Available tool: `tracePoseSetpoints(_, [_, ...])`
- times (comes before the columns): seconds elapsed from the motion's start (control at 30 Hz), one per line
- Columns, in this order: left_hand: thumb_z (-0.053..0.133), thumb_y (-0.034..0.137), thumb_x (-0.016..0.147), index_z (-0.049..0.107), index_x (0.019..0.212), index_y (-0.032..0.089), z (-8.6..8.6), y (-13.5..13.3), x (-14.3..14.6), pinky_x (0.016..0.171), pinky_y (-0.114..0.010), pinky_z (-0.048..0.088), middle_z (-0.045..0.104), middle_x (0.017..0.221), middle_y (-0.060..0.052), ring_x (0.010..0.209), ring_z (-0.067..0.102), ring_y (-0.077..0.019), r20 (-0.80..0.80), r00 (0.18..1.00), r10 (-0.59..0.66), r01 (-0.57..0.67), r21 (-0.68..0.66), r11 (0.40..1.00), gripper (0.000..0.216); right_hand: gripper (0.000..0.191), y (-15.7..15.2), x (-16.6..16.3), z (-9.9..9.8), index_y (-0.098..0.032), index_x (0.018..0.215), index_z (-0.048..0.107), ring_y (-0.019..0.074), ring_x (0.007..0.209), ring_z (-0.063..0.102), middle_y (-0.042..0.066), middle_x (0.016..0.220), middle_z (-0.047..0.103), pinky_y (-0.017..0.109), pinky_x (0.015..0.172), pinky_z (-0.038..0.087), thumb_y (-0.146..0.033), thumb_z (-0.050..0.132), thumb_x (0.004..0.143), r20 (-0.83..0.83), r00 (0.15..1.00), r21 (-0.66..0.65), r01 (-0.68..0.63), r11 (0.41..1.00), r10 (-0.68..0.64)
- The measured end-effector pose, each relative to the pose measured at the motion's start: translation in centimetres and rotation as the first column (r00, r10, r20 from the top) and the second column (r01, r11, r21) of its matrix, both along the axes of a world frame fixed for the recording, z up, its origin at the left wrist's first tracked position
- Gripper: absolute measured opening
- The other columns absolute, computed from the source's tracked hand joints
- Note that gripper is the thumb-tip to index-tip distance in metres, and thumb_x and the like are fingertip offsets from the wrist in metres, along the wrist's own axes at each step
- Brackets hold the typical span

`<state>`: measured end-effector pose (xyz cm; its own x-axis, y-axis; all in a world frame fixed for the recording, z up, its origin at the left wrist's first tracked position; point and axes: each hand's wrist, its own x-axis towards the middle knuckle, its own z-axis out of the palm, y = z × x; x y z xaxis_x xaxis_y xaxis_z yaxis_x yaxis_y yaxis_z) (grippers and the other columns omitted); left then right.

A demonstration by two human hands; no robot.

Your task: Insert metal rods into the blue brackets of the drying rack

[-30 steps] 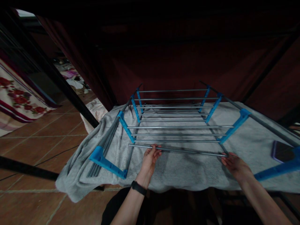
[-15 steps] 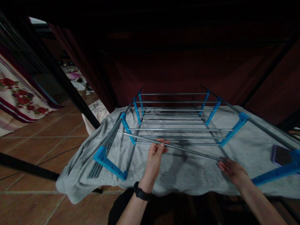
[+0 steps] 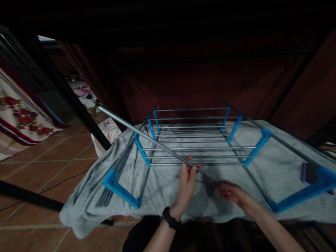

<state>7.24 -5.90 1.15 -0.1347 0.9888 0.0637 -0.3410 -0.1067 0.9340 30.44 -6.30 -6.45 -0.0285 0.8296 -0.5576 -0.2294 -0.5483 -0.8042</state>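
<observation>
A grey metal rod [image 3: 141,133] slants across the front of the rack, its far end raised to the upper left. My left hand [image 3: 187,180] pinches it toward its lower end. At that lower end are the fingertips of my right hand [image 3: 233,194], closed around the tip, which they partly hide. Behind both hands lies a rack frame of grey tubes with blue plastic brackets [image 3: 256,148]. Several crossbars [image 3: 202,148] span its rear brackets. The front-left bracket [image 3: 122,190] and front-right bracket [image 3: 301,194] have no bars between them.
Several loose rods [image 3: 118,175] lie bundled at the rack's left side. A grey blanket [image 3: 84,210] covers the surface below. A phone [image 3: 309,173] rests on the right, partly behind the front-right bracket. A dark post [image 3: 86,120] rises at the left, above a tiled floor [image 3: 52,182].
The rod has swung so that its left end points higher and nearer to me. My right hand has moved left, closer to my left hand, which has shifted slightly right.
</observation>
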Motion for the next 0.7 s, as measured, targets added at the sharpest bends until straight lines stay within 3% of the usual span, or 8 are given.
tracePoseSetpoints(0.13, [0.073,0.021,0.090,0.062,0.127,0.023,-1.8,-0.6,1.2,0.093,-0.031,0.049,0.075,0.097,-0.006,0.095,0.069,-0.0217,-0.036,0.999,-0.031,0.031,-0.006,1.000,0.038,0.021,-0.6,-2.3,1.1,-0.019,0.091,0.075,0.0190,0.073,0.074,0.010,0.087,0.080,0.028,0.063,0.059,-0.029,0.085,0.075,-0.037,0.993,0.031,-0.114,0.993,0.115])
tracePoseSetpoints(0.3, [0.068,0.028,0.095,0.061,0.130,0.023,-2.8,-1.3,1.4,0.086,-0.028,0.049,0.071,0.089,-0.004,0.086,0.066,-0.0204,-0.157,0.985,-0.076,0.077,-0.001,0.997,0.036,0.023,-0.6,-3.1,0.4,-0.021,0.093,0.078,0.0204,0.083,0.074,0.010,0.096,0.081,0.030,0.070,0.059,-0.029,0.086,0.073,-0.086,0.962,0.076,-0.253,0.965,0.259])
tracePoseSetpoints(0.53, [0.065,0.027,0.095,0.067,0.126,0.026,-2.0,-0.9,-3.0,0.076,-0.025,0.045,0.060,0.077,0.001,0.074,0.056,-0.0179,-0.325,0.945,0.036,-0.012,0.074,0.997,0.031,0.034,1.1,-1.2,2.1,-0.019,0.103,0.079,0.0189,0.089,0.074,0.011,0.107,0.080,0.029,0.076,0.059,-0.033,0.086,0.074,0.010,0.996,0.168,-0.094,0.981,0.093])
tracePoseSetpoints(0.7, [0.066,0.022,0.089,0.074,0.107,0.025,-3.5,-0.1,-7.0,0.086,-0.030,0.050,0.069,0.087,-0.004,0.087,0.064,-0.0222,-0.421,0.900,0.115,-0.088,0.083,0.993,0.019,0.027,1.9,0.5,3.4,-0.019,0.100,0.079,0.0172,0.084,0.074,0.011,0.103,0.081,0.025,0.072,0.059,-0.024,0.085,0.074,-0.017,0.996,0.202,0.090,0.975,-0.089])
